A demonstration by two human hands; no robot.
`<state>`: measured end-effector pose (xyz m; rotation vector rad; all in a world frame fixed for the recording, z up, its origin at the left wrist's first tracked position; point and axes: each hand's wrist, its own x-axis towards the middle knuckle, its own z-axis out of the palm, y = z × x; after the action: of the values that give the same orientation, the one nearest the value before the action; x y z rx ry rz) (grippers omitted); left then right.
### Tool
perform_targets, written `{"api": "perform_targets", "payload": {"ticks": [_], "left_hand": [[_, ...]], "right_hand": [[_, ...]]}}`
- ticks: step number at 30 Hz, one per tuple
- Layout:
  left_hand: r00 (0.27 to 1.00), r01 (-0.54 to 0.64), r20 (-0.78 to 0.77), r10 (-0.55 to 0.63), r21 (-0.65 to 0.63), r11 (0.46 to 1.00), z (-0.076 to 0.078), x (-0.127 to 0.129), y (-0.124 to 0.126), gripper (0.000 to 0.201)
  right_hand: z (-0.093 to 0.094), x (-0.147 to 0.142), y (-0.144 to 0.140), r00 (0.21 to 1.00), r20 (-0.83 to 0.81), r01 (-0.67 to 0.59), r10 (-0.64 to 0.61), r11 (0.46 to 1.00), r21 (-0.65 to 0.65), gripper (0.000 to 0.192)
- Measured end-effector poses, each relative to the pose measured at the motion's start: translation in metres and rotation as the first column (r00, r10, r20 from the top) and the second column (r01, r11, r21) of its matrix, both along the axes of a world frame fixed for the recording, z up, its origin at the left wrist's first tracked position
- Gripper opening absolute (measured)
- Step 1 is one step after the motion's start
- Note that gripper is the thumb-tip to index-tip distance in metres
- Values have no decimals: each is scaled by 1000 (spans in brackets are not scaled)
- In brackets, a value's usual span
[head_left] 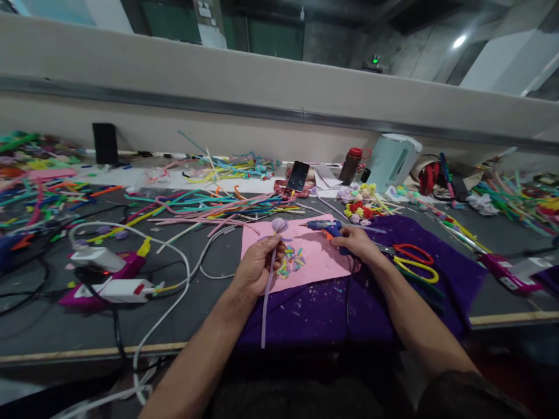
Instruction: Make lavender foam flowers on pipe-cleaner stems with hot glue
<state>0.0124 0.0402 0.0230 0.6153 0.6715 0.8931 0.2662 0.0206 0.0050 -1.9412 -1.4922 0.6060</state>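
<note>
Between the fingers of my left hand (pixel 258 261) is a lilac pipe-cleaner flower (pixel 280 226), its round head upward and its long stem hanging down past my wrist. My right hand (pixel 356 241) is wrapped around a blue hot glue gun (pixel 324 226), whose nozzle points left toward the flower, a short gap away. Below both lies a pink sheet (pixel 318 269) with a small heap of cut pipe-cleaner bits (pixel 292 262) in green, yellow and purple. A purple cloth (pixel 305 317) spreads under the sheet. Scissors (pixel 413 256) with red and yellow handles rest right of my right hand.
Bundles of coloured pipe cleaners (pixel 218 203) lie behind the sheet, near a propped phone (pixel 297 176). Finished small flowers (pixel 360 209), a brown bottle (pixel 350 166) and a pale kettle (pixel 391 160) stand at the back right. White cables run from a magenta power strip (pixel 131 265) at left.
</note>
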Motion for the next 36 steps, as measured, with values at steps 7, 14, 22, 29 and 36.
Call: {"api": "perform_targets", "payload": {"ticks": [7,14,22,29,36], "left_hand": [[999,1,50,1,-40,999,2,-1,-1,12],[976,-21,214,35,-65,998,3,-3,0,14],[986,-83,148,82,4,997,-2,-1,2,12],[991,-131,45,127,89,987,-5,0,1,16],[989,-151,12,151,114,982,-5,2,-1,21]], "right_hand": [[14,-17,-12,709,-696,12,115,985,174,27],[23,-43,-30,574,-772,-64,274,955,291,17],[32,-68,-54,771,-530,-147,353,908,392,28],[25,-70,-58,924,-229,-192,306,889,415,28],[17,-72,-60,939,-69,-266,338,838,476,26]]}}
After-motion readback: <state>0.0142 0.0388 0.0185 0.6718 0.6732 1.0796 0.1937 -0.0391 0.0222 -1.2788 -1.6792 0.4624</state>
